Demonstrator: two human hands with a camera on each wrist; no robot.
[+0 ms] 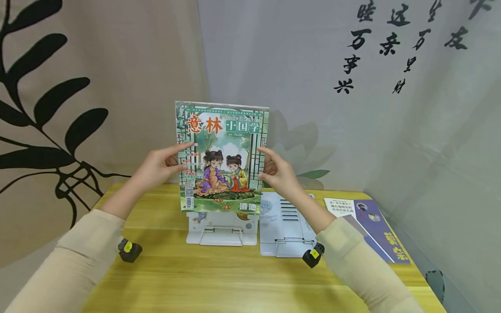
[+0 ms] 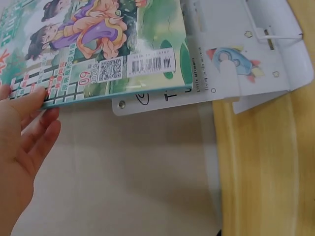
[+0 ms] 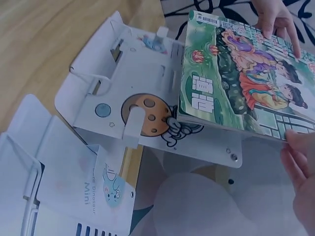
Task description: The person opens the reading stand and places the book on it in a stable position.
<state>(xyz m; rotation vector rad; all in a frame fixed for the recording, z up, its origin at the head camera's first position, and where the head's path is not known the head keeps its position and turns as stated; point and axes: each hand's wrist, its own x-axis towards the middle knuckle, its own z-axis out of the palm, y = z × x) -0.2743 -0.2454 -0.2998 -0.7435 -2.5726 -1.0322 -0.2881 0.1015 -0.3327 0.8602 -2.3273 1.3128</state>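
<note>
Left grip [image 1: 158, 165] and right grip [image 1: 279, 171] pinch the magazine [image 1: 223, 157] by its side edges at mid-frame; seemingly a placing step, next calling for level lowering onto the white stand [image 1: 223, 221] showing beneath

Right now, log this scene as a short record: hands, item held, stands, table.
Left hand: grips the magazine by its left edge
Right hand: grips its right edge
Magazine: cover facing the head camera
Stands: white illustrated stand, partly behind the magazine; second white stand to its right
Table: purple-and-white booklet near the right edge
</note>
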